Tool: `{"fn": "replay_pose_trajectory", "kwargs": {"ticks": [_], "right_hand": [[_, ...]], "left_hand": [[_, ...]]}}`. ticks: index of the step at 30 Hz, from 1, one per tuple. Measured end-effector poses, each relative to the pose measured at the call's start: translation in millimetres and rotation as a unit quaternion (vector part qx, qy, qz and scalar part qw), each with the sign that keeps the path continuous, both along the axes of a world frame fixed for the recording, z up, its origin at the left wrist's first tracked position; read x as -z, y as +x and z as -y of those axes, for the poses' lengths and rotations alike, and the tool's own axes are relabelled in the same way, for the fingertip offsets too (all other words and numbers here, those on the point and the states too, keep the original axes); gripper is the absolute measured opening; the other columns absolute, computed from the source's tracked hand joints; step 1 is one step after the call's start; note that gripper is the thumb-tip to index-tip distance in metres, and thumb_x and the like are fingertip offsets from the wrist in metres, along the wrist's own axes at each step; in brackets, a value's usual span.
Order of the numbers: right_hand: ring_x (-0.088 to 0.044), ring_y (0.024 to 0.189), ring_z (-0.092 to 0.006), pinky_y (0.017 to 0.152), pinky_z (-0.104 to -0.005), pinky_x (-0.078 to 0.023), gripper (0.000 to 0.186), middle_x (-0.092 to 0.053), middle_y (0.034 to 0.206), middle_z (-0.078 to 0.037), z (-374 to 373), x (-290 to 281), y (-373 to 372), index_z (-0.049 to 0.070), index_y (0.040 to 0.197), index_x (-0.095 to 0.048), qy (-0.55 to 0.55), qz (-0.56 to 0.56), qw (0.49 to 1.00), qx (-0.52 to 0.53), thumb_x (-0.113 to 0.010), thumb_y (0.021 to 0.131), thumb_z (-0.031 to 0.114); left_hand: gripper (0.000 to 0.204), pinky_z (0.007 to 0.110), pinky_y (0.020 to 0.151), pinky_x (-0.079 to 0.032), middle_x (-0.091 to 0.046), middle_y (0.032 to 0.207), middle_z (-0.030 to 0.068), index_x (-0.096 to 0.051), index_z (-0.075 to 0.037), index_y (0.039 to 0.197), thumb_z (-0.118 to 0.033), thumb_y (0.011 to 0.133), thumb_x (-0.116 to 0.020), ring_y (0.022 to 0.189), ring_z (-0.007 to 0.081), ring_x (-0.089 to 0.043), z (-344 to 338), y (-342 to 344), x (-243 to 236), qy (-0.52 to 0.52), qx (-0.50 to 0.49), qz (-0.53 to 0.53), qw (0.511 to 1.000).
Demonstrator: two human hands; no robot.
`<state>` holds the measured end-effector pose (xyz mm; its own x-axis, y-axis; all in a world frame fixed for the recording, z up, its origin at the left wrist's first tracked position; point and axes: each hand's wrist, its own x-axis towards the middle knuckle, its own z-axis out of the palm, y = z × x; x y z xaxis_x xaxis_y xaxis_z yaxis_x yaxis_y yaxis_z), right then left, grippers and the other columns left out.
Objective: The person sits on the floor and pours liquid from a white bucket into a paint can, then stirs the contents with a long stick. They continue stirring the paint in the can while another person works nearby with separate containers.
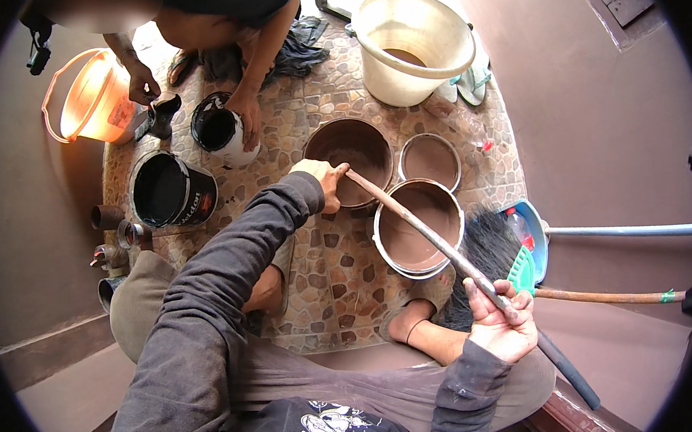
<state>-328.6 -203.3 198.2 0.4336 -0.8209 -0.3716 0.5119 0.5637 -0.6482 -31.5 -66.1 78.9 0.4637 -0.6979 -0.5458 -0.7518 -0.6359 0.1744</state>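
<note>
Long paint-crusted wooden stirring stick [433, 236] runs diagonally across the scene, its tip reaching into a round brown bowl [351, 158]. Left hand [322, 178] is clenched around the stick's forward end, probably to steer it; right hand [501, 322] grasps the rear end, likely for leverage. Left to right: orange plastic bucket [89, 98], contents unclear; black paint can [170, 190], dark inside; metal pot [417, 227] filled with brown paint; cream bucket [412, 46] holding brownish liquid.

Head-worn fisheye, looking steeply down, close over pebbled floor [334, 271]
</note>
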Motion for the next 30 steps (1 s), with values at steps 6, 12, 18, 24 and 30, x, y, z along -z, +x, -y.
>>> {"fn": "replay_pose_trajectory", "kwargs": {"ticks": [6,12,18,24,30], "right_hand": [[-0.055,0.088,-0.0571,0.078,-0.0634,-0.051,0.018,-0.052,0.093,-0.029,-8.4,-7.2,8.4,-0.001,0.076,-0.037,-0.089,0.005,0.995,-0.053,-0.042,0.059,0.000],[-0.059,0.095,-0.0432,0.085,-0.0507,-0.051,0.015,-0.056,0.097,-0.029,-32.3,-1.1,25.4,-0.004,0.080,-0.042,-0.237,-0.007,0.955,-0.179,-0.043,0.065,-0.007],[-0.061,0.085,-0.0224,0.080,-0.0333,-0.049,0.012,-0.060,0.100,-0.023,-56.3,8.1,44.7,-0.002,0.083,-0.055,-0.373,-0.117,0.880,-0.269,-0.062,0.080,0.008],[-0.060,0.086,-0.0229,0.078,-0.0310,-0.047,0.010,-0.061,0.097,-0.019,-52.7,7.8,49.9,-0.003,0.083,-0.062,-0.523,-0.192,0.795,-0.241,-0.062,0.079,0.007],[-0.059,0.088,-0.0220,0.082,-0.0309,-0.046,0.012,-0.061,0.098,-0.019,-53.8,12.9,48.0,-0.004,0.085,-0.060,-0.458,-0.197,0.838,-0.223,-0.060,0.077,0.005]], "left_hand": [[0.077,0.038,0.079,-0.051,-0.064,0.095,0.0193,-0.036,-0.009,0.136,-0.028,0.064,-0.056,0.088,0.0308,-0.064,-2.3,3.1,2.3,0.009,-0.090,0.023,0.996],[0.083,0.043,0.080,-0.049,-0.063,0.086,0.0253,-0.033,-0.013,0.139,-0.028,0.060,-0.055,0.083,0.0382,-0.062,-21.4,-0.7,9.9,-0.133,-0.173,0.038,0.975],[0.081,0.045,0.077,-0.048,-0.062,0.080,0.0243,-0.035,-0.017,0.138,-0.023,0.060,-0.056,0.078,0.0397,-0.060,-35.5,-7.7,26.2,-0.306,-0.156,0.027,0.939],[0.078,0.042,0.084,-0.047,-0.064,0.094,0.0211,-0.036,-0.018,0.137,-0.025,0.062,-0.055,0.090,0.0375,-0.060,-39.4,-2.7,15.6,-0.164,-0.168,-0.033,0.972],[0.080,0.039,0.085,-0.047,-0.063,0.099,0.0201,-0.036,-0.015,0.138,-0.023,0.062,-0.057,0.094,0.0338,-0.061,-27.1,4.4,22.2,-0.191,-0.210,-0.146,0.948]]}}
